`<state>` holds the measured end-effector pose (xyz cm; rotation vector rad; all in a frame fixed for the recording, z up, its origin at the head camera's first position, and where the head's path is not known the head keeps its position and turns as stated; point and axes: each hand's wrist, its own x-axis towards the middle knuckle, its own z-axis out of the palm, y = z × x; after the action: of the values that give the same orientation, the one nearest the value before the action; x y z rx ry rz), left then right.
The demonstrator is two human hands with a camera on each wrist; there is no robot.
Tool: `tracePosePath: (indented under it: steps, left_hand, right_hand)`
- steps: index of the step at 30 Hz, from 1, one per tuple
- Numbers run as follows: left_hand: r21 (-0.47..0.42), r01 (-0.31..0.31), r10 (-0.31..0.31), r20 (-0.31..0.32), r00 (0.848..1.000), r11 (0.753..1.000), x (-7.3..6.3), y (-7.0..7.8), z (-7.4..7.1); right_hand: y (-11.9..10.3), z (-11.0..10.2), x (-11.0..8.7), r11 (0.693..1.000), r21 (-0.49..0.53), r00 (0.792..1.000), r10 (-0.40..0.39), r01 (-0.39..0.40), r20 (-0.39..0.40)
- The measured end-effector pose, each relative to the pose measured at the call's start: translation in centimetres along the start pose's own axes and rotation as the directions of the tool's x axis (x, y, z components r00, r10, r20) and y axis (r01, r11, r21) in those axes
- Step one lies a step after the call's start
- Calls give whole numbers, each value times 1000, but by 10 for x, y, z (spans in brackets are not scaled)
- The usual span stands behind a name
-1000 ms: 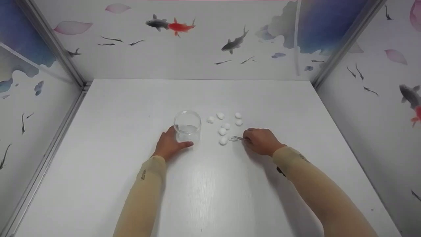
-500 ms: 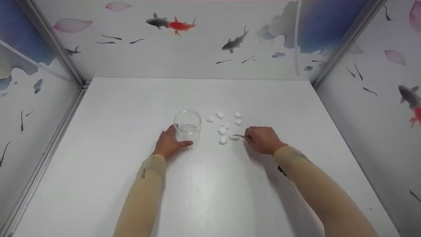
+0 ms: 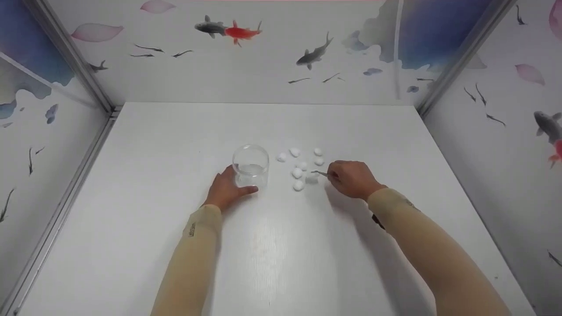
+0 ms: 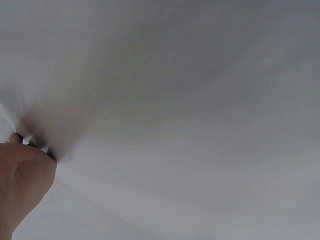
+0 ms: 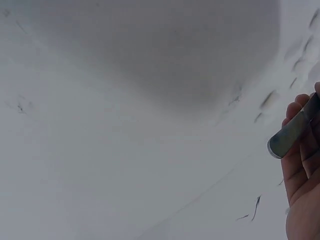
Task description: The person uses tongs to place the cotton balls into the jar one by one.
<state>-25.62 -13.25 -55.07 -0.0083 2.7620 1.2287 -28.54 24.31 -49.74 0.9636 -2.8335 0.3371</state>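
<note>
A clear glass jar (image 3: 251, 169) stands upright on the white table, with nothing seen inside. My left hand (image 3: 225, 191) holds it low from the left, thumb across the front and fingers behind; in the left wrist view only part of the hand (image 4: 25, 175) shows at the left edge. My right hand (image 3: 351, 179) grips metal tweezers (image 3: 321, 174), whose tips point left. A blurred white cotton ball (image 3: 311, 178) lies right under the tips; I cannot tell whether they pinch it. The tweezers' rounded end (image 5: 287, 137) sticks out of the hand in the right wrist view.
Several other white cotton balls (image 3: 298, 185) lie scattered between the jar and my right hand. White panels with printed fish (image 3: 243, 32) enclose the table (image 3: 263, 263) at the back and both sides.
My right hand and the tweezers have moved slightly up and away from me. The tips, earlier at the cotton ball, now show above it. The left hand and jar stay in place.
</note>
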Motion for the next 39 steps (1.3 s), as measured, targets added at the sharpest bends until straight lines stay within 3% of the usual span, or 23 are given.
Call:
tracePosePath:
  steps: [6, 15, 22, 29, 39]
  left_hand:
    - [8, -6, 6, 4, 1000, 1000, 1, 0, 0]
    - [-10, 18, -18, 4, 1000, 1000, -1, 1, -2]
    - [-14, 40, -40, 4, 999, 999, 0, 0, -1]
    - [-19, 43, -43, -3, 999, 999, 0, 1, 1]
    - [5, 12, -12, -8, 1000, 1000, 0, 0, -1]
  right_hand:
    - [-13, -13, 19, 999, 5, 999, -38, 38, -30]
    - [-54, -33, 65, 992, -21, 990, -122, 121, -74]
    - [-87, -32, 92, 984, -27, 982, -179, 178, -61]
    - [-100, -16, 102, 971, -36, 970, -239, 238, -43]
    - [-93, -11, 99, 966, -30, 966, -257, 256, -24]
